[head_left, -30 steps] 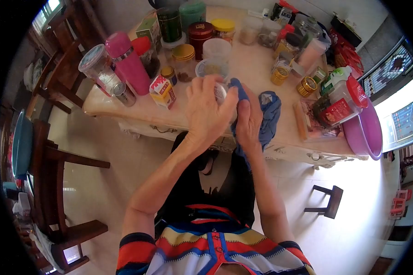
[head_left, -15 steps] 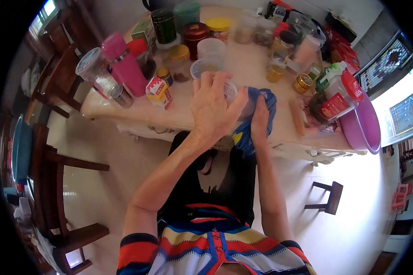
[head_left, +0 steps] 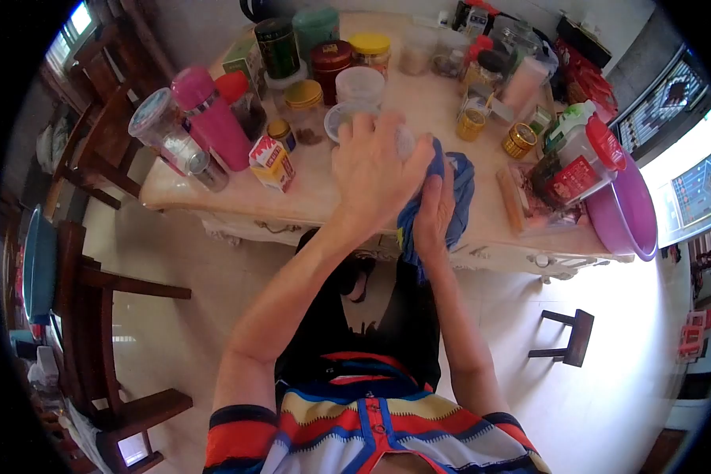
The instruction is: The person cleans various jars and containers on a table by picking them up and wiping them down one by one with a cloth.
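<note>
My left hand point(head_left: 375, 166) is curled over a clear plastic container point(head_left: 404, 144), its lid end partly showing past the fingers. Most of the container's body is hidden by both hands and the cloth. Against its right side, my right hand point(head_left: 434, 213) presses a crumpled blue cloth point(head_left: 460, 201), the thumb lying toward me. The cloth hangs down over the table's front edge. Just beyond my left hand stand a clear tub point(head_left: 340, 120) and a whitish tub point(head_left: 360, 83). A red-and-yellow carton point(head_left: 272, 164) is to the left.
Jars and canisters crowd the table point(head_left: 316, 186). On the left stand a pink thermos point(head_left: 213, 118) and a metal can point(head_left: 205, 170). At right are a red-lidded jar point(head_left: 573, 174) and a purple basin point(head_left: 628, 209). A wooden stool point(head_left: 574, 338) and chairs point(head_left: 107, 316) flank me.
My right hand has turned and moved slightly left and down, the cloth bunching with it. My left hand and the container have shifted a little. The view has moved slightly.
</note>
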`<state>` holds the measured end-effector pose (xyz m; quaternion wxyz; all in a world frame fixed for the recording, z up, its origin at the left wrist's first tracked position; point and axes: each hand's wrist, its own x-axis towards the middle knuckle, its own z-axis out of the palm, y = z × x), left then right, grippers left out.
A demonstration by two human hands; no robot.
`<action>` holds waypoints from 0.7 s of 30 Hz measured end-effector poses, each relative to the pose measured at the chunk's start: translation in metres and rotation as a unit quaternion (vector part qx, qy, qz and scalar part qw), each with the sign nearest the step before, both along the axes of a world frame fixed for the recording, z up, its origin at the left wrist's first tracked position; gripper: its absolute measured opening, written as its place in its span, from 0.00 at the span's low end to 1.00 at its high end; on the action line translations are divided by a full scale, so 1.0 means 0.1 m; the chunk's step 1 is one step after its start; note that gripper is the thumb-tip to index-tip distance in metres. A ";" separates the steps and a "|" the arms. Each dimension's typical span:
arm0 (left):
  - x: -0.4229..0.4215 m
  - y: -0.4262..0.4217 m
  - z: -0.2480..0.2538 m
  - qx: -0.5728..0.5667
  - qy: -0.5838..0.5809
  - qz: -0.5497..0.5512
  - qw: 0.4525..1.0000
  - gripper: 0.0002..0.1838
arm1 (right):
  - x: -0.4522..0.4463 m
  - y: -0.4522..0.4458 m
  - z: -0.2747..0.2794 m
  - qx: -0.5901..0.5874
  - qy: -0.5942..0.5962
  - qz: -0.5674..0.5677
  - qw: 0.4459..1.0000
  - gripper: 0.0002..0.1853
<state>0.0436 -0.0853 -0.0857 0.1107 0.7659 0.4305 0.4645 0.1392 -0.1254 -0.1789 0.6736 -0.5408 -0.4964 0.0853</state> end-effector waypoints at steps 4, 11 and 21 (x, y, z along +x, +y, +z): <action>0.02 0.12 0.00 -0.010 -0.005 0.003 1.000 0.20 | 0.21 0.15 0.11 -0.026 -0.041 0.037 0.998 0.24; 0.07 0.15 0.02 -0.001 -0.015 -0.062 0.998 0.20 | 0.63 0.30 -0.23 -0.126 -0.012 0.019 0.992 0.24; 0.08 0.25 0.03 0.015 0.011 -0.115 0.993 0.21 | 0.25 0.08 -0.35 -0.090 0.040 -0.066 0.993 0.25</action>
